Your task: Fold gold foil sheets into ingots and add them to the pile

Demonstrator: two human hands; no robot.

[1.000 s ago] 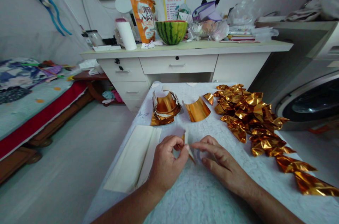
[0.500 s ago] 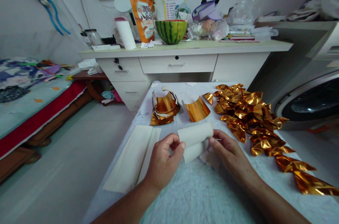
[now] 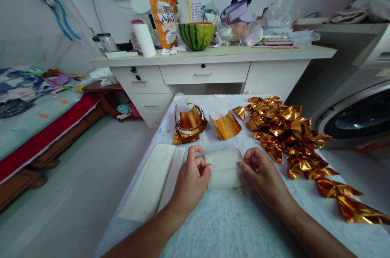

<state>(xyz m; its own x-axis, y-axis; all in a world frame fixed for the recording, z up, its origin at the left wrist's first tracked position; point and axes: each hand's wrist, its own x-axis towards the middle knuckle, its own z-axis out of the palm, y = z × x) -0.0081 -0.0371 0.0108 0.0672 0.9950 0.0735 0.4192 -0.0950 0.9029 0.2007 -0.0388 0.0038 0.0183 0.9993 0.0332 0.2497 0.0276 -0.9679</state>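
Note:
A small whitish sheet of paper (image 3: 225,168), curled along its length, is held just above the cloth-covered table. My left hand (image 3: 192,178) pinches its left edge between thumb and fingers. At the opposite edge my right hand (image 3: 258,170) grips it, thumb toward me and fingers curled. Left of my left hand lie long pale paper strips (image 3: 149,183). Beyond the sheet rest a curved gold foil sheet (image 3: 227,126) and a pile of curled gold foil pieces (image 3: 189,122).
Many folded gold foil pieces (image 3: 283,128) spread along the table's right side. A white desk (image 3: 204,73) stands behind, bearing a cut watermelon (image 3: 196,35) and an orange pouch (image 3: 165,18). A washing machine (image 3: 359,87) is on the right, a bed (image 3: 39,120) on the left.
The paper's rolled upper part has come down and flattened toward me. My left fingers have lifted and uncurled a little; my right hand has shifted slightly.

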